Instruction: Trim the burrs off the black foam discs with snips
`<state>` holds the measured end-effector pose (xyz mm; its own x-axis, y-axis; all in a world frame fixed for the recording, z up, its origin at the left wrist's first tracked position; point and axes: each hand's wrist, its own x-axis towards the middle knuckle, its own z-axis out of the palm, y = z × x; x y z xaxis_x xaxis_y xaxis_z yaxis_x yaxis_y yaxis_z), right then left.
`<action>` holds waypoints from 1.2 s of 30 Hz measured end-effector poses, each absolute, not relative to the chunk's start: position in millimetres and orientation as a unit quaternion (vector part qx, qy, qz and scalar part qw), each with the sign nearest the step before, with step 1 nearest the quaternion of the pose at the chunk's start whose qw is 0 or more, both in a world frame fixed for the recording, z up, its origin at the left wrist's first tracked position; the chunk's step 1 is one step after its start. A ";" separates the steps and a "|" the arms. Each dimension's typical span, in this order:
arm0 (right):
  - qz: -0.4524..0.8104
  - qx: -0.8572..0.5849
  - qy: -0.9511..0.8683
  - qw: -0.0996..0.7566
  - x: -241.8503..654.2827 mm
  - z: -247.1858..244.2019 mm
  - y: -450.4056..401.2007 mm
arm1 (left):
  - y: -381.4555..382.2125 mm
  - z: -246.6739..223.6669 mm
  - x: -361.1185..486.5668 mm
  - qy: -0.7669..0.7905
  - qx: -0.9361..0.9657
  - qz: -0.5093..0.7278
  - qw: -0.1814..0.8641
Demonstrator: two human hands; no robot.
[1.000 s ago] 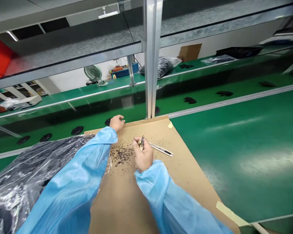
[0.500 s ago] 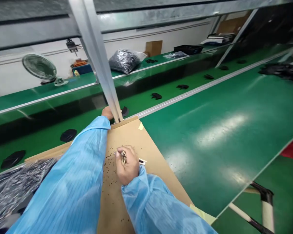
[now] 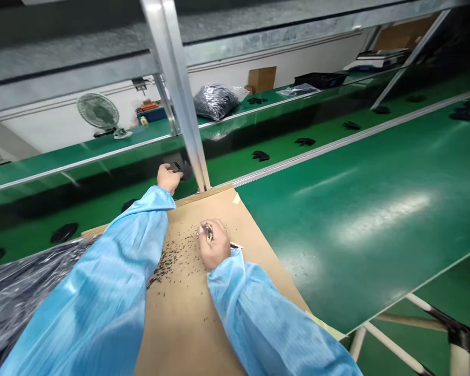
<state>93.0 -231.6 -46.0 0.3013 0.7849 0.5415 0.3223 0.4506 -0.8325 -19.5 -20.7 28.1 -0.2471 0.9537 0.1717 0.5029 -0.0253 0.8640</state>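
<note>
My left hand (image 3: 168, 178) reaches over the far edge of the brown board. Its fingers close on a dark, curved black piece (image 3: 185, 169) beside the metal post; part of the piece is blurred. Nearer to me, my right hand (image 3: 214, 245) is curled above the board (image 3: 188, 324), wrapped round a small gold-coloured metal tool (image 3: 209, 233) whose kind I cannot make out. A small white-edged item (image 3: 236, 246) shows just behind that wrist. Many tiny dark bits (image 3: 168, 263) lie scattered over the board between my arms.
An upright metal post (image 3: 190, 120) stands at the board's far edge. Beyond it, black curved parts (image 3: 261, 155) lie spaced along a green belt (image 3: 235, 166). Dark pieces under clear plastic (image 3: 19, 297) are at left. A fan (image 3: 98, 111) and a filled bag (image 3: 216, 102) stand on the back shelf.
My left hand has come out from behind the post with the black piece at its fingers. The view has shifted, and more scattered bits show. My right hand keeps its closed grip.
</note>
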 end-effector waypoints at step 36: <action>0.213 -0.364 -0.802 0.423 24.8 -28.3 -293.4 | -312.3 -25.2 -148.1 0.360 0.215 0.642 0.642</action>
<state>24.8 -293.4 -28.3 -0.3771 0.7635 0.5242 0.4025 0.6449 -0.6497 -148.1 -312.3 -25.2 -0.0829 0.9789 -0.1868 -0.6688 0.0843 0.7387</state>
